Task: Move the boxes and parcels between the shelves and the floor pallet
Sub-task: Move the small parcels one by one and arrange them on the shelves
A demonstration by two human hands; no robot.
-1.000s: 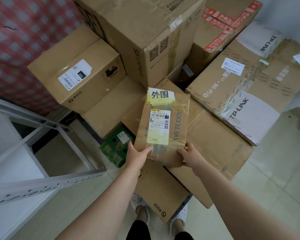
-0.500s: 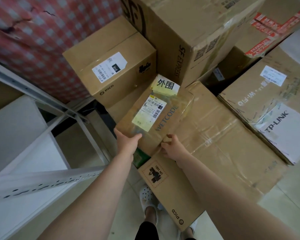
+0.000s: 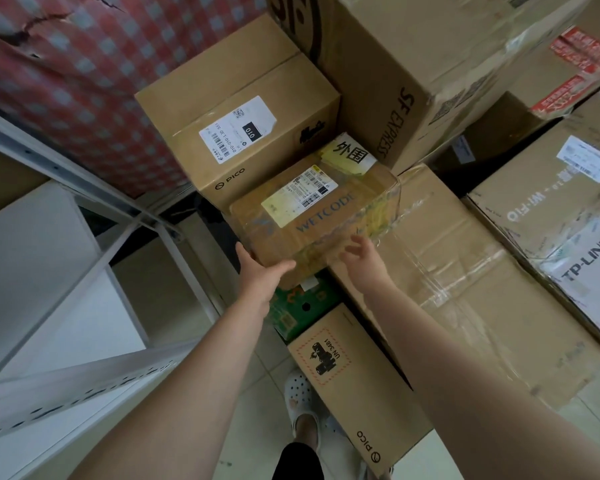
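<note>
A small taped cardboard box marked WETCODE (image 3: 312, 216), with a shipping label and a yellow note, lies flat among the stacked boxes. It leans against a PICO box (image 3: 243, 109) behind it and rests over a green box (image 3: 302, 306). My left hand (image 3: 257, 275) grips its near left corner, thumb along the front edge. My right hand (image 3: 364, 258) hovers just off the near right edge with its fingers spread, holding nothing.
A tall SF Express box (image 3: 413, 64) stands behind. A wide taped box (image 3: 465, 271) and a TP-LINK box (image 3: 551, 209) lie to the right. A second PICO box (image 3: 354, 393) sits by my feet (image 3: 302, 407). A white metal shelf frame (image 3: 66, 386) stands at left.
The WETCODE box went from upright in both hands down and left to lie flat by the PICO box. My right hand has let go and opened; my left still holds the corner.
</note>
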